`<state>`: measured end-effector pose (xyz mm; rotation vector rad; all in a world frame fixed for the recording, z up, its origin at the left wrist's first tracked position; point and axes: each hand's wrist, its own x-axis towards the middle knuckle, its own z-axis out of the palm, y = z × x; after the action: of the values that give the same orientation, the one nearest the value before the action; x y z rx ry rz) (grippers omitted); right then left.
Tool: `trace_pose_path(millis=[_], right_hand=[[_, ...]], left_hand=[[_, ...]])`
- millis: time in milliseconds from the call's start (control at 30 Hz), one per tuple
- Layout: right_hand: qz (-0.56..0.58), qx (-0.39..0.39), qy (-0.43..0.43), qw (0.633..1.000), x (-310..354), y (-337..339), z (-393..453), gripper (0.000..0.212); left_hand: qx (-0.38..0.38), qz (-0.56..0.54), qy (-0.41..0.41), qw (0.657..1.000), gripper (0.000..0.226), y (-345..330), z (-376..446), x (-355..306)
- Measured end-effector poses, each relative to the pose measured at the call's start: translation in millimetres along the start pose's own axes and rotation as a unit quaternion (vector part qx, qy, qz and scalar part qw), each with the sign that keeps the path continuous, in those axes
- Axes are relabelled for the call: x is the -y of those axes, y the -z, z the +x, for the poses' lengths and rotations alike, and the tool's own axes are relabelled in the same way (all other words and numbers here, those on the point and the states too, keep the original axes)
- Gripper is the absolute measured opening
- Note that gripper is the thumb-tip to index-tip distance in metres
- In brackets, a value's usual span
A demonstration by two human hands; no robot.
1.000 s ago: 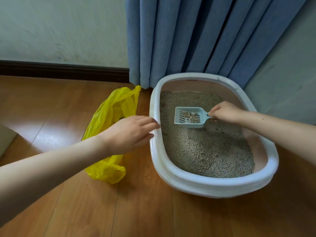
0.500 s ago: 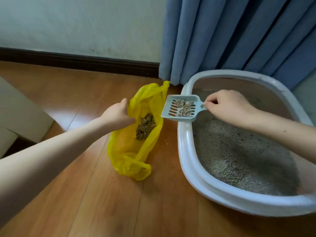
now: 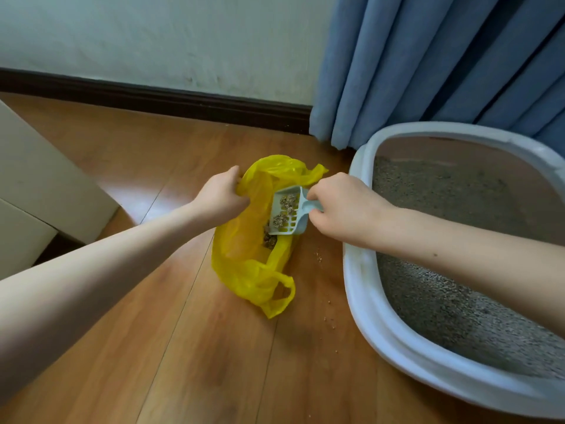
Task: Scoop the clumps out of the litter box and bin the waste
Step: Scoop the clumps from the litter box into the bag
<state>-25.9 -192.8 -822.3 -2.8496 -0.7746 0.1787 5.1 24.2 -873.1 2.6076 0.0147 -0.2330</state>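
A yellow plastic bag [image 3: 244,258] lies open on the wooden floor, with dark clumps in its bottom. My left hand [image 3: 218,198] grips the bag's left rim and holds the mouth open. My right hand [image 3: 342,209] grips the handle of a pale blue slotted scoop [image 3: 286,214]. The scoop is tilted down inside the bag's mouth, and clumps of litter still sit on it. To the right stands the white litter box [image 3: 360,289], filled with grey litter [image 3: 443,301].
Loose litter grains [image 3: 319,258] are scattered on the floor between bag and box. A blue curtain [image 3: 428,65] hangs behind the box. A pale cabinet [image 3: 33,191] stands at the left, and a dark skirting board [image 3: 153,96] runs along the wall.
My right hand has carried the loaded scoop from the box's rim into the bag's mouth and tipped it down. My left hand holds the bag open.
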Motion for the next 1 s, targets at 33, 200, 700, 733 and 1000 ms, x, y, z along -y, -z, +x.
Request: trace_pose_path(millis=[33, 200, 700, 733, 1000], right_hand=[[0.019, -0.008, 0.007, 1.0, -0.3, -0.1, 0.9, 0.026], [0.0, -0.011, 0.056, 0.998, -1.3, -4.0, 5.9, 0.025], [-0.142, 0.029, 0.113, 0.983, -23.8, 0.5, -23.8, 0.024], [-0.132, 0.007, 0.13, 0.983, -26.2, -2.3, -24.3, 0.02], [-0.219, 0.113, 0.184, 0.952, -31.7, -1.1, -32.3, 0.035]], left_hand=[[-0.001, -0.003, -0.001, 1.0, 0.02, 0.3, 0.4, 0.4], [0.0, -0.009, -0.011, 1.0, 0.018, 1.0, 1.5, -1.0], [-0.015, 0.047, -0.056, 0.997, 0.035, 3.7, 5.8, 9.0], [-0.015, 0.054, -0.06, 0.997, 0.033, 3.3, 3.7, 7.2], [-0.018, 0.169, -0.174, 0.97, 0.046, -2.4, -5.2, -5.1]])
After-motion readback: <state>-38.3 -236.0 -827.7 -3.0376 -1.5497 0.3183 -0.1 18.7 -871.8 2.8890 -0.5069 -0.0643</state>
